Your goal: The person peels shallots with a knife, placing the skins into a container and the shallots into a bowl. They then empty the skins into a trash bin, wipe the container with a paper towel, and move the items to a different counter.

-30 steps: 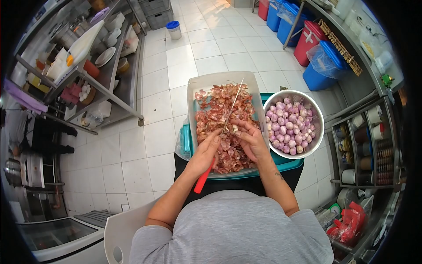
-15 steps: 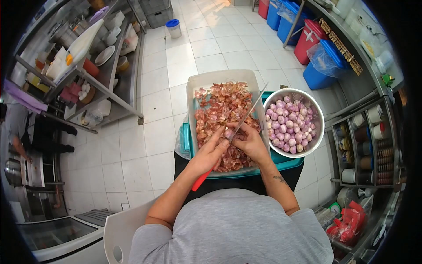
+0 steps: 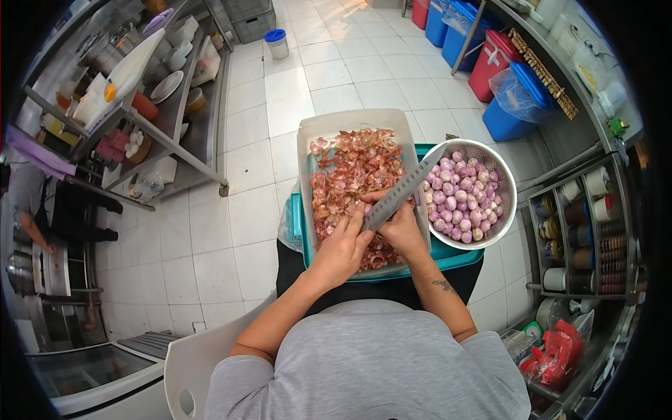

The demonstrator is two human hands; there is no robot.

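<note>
Here, two hands (image 3: 341,255) above one tub (image 3: 304,161), one knife (image 3: 404,190), one colander (image 3: 512,185) alongside.

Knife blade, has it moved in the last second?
Yes. The knife blade has swung rightward: its tip, over the peel-filled tub before, now overlaps the left rim of the colander.

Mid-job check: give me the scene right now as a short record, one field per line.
Left hand: over the tub, gripping the knife, handle hidden
Right hand: beside the blade, partly behind it; grip unclear
Blade direction: slants up and right in view, its end overlapping the colander
Tub: holds a heap of reddish skins
Colander contents: many purple onions
Colander position: right of the tub
Nearby: another person, far left
</note>
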